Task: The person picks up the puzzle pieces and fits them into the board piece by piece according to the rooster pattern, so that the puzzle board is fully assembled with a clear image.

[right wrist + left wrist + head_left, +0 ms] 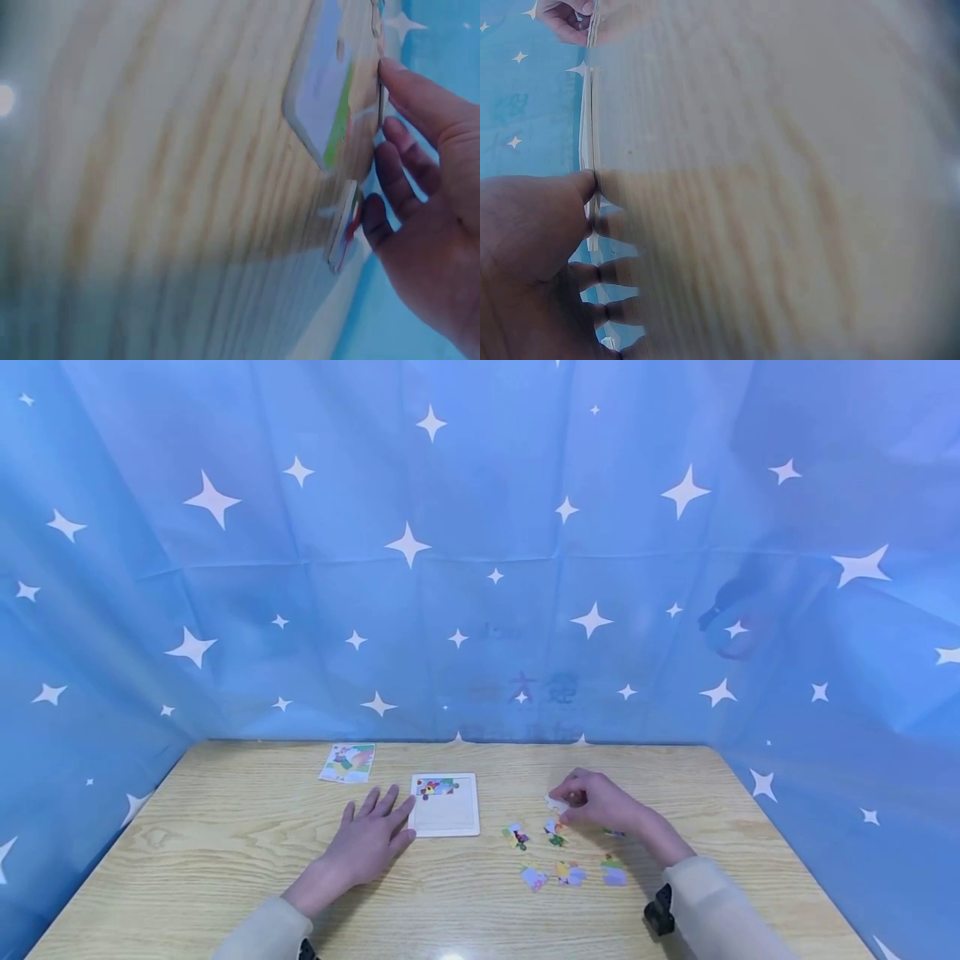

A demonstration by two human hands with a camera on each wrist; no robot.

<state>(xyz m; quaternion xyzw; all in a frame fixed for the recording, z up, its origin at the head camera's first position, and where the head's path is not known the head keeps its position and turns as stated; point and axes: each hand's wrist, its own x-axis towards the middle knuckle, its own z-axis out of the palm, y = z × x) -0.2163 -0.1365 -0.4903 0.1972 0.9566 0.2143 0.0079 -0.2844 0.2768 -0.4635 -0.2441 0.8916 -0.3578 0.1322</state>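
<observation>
1. A small puzzle piece sits in the right hand, pinched between thumb and fingertips just above the table, to the right of the tray. It looks lifted clear of the wood, probably so it can be turned and read, though the picture on it is too small to make out.
2. The right wrist view shows the fingers curled beside thin card edges. Which edge is the held piece cannot be told there.
3. The tray, a white square frame, lies flat near the table's middle. A short strip of fitted pieces fills its upper left; the remainder is bare.
4. The left hand rests flat on the table with fingers spread, its fingertips touching the tray's left edge, seemingly to keep the tray from sliding.
5. Loose pieces lie scattered in front of the right hand, between it and the near table edge, well within its reach.
6. A colourful card, likely the reference image, lies behind and left of the tray, apart from it.
7. A blue starred cloth hangs around the table.
</observation>
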